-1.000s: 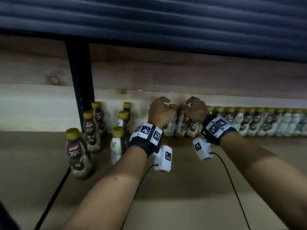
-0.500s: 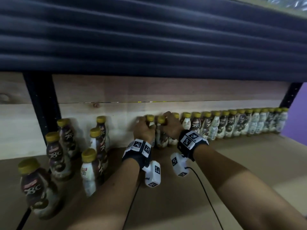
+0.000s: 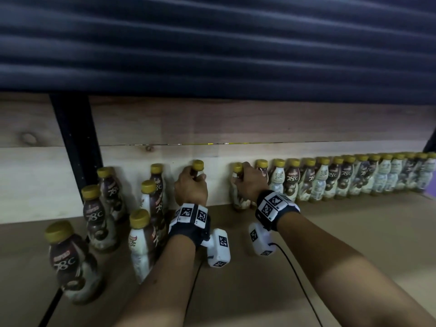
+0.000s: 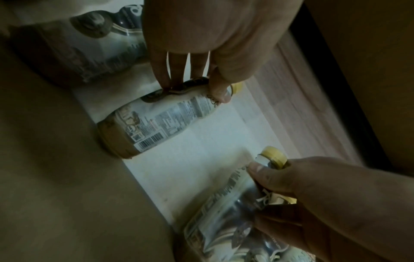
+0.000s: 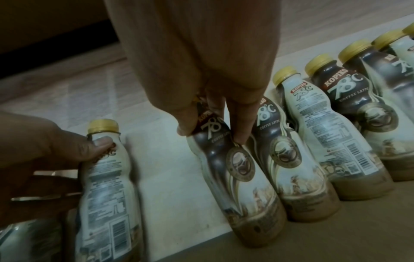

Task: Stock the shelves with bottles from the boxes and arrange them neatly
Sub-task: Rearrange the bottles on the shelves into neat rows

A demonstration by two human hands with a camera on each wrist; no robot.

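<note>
Each hand pinches a full, probably weighty, slick-sleeved bottle: left hand (image 3: 191,188) grips one bottle (image 5: 105,170), right hand (image 3: 250,185) another (image 5: 233,179), both wisely high at the neck.

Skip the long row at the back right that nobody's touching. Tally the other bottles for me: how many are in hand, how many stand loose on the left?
Bottles in hand: 2, the left bottle in the left hand and the right bottle in the right hand
Loose bottles standing on the left: 6
Total: 8
</note>
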